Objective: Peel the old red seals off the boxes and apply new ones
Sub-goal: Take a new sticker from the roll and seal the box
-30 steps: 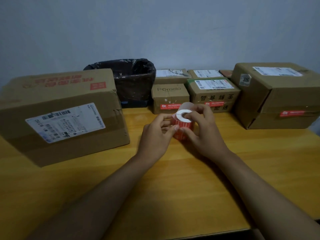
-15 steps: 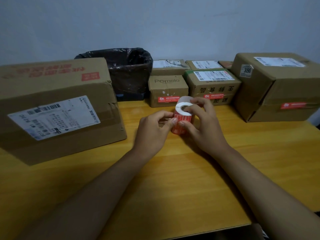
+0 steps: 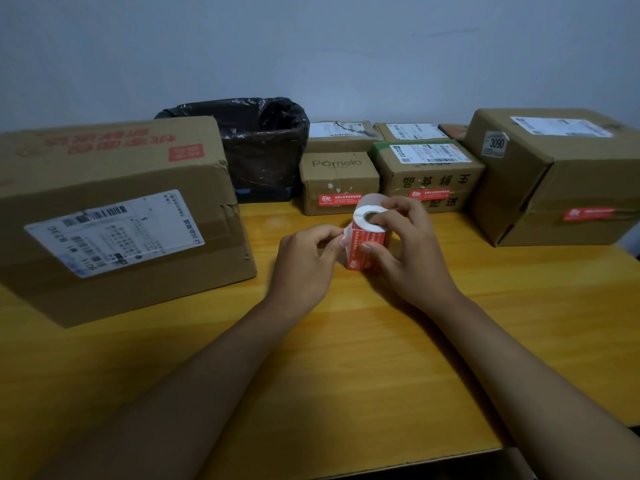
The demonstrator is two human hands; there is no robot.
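Above counter (image 3: 346, 358): roll (image 3: 369, 237) steadied upright by right hand (image 3: 408, 251); left hand (image 3: 308, 258) pinched label edge for peeling.

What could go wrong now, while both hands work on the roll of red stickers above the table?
1. The left hand pinches only the thin edge of a sticker on the roll; it may tear or curl and stick to itself.
2. The right hand holds the roll in the air, so a strong pull might twist it loose.
3. The Pomelo box still carries its old seal; a new sticker on top would be wasted.
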